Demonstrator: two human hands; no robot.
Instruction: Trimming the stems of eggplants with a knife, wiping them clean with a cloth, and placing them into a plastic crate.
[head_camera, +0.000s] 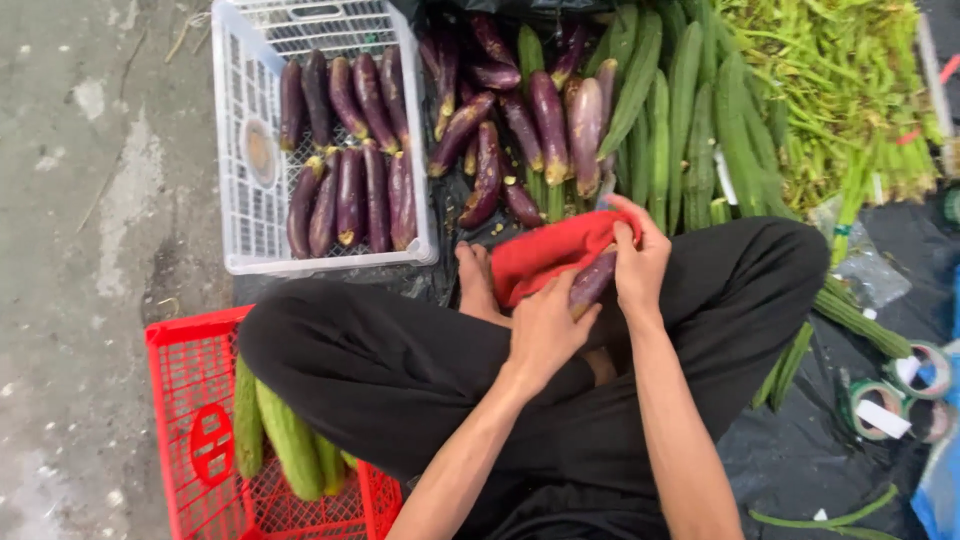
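From my head camera I look down on my own crossed legs in black trousers (400, 370), seated on the ground among vegetables. My left hand (545, 335) is curled around the lower end of a purple eggplant (592, 280), fingers wrapped under it, so it is gripping that eggplant just above my lap. My right hand (640, 262) is closed on a red cloth (545, 255), pinching it against the upper part of the same eggplant; the cloth drapes over the eggplant and spreads toward my bare foot (475, 285), which touches its left end. The eggplant lies tilted, its stem end hidden under the cloth. Ahead of my knees a black plastic sheet (800, 450) carries a loose pile of eggplants (520, 120), and right of that pile, touching it, long green ridged gourds (690, 110) lie side by side. Further right, at the far right corner of the sheet, sits a heap of thin green stalks (840, 90). At the sheet's far left edge stands a white plastic crate (240, 200) with eggplants laid in two rows inside it. Beside my left knee, on the bare concrete (90, 250), a red plastic crate (185, 400) holds several green gourds, partly hidden beneath my leg. Near the right edge of the sheet lie rolls of green tape (880, 400), well apart from both hands.
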